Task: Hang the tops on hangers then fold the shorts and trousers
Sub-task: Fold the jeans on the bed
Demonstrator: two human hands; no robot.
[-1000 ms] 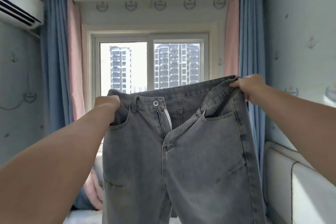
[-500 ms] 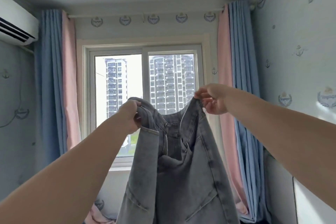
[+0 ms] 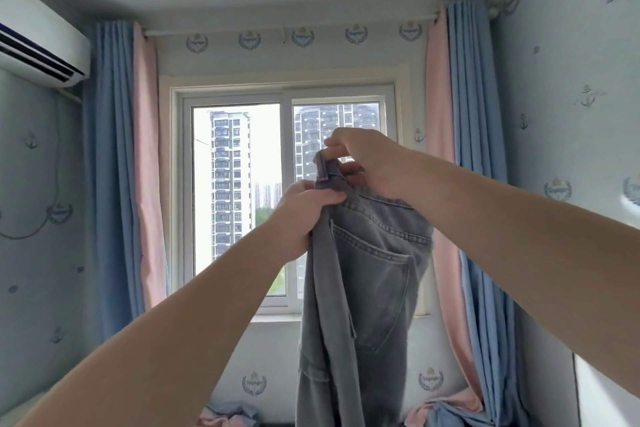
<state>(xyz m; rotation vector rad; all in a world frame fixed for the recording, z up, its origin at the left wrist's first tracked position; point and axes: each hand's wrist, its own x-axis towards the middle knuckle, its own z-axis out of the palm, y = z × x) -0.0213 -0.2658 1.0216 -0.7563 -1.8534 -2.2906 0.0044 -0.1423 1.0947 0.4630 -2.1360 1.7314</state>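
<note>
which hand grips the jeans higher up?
The right hand, pinching the jeans at the waistband's top edge; the left hand grips the denim lower, beside it.

Soft daylight from the window (image 3: 284,198), room evenly bright.
The view outside is partly blown out to white, and the trousers (image 3: 370,270) held in front of it read dark and backlit, though their seams stay sharp. The 2 forearms (image 3: 173,340) nearest the lens look soft and swollen. Wide-angle bending bows the curtains (image 3: 114,163) and the air conditioner (image 3: 38,45) at the left edge; a bright patch washes out the wall (image 3: 571,114) at the right edge.
</note>
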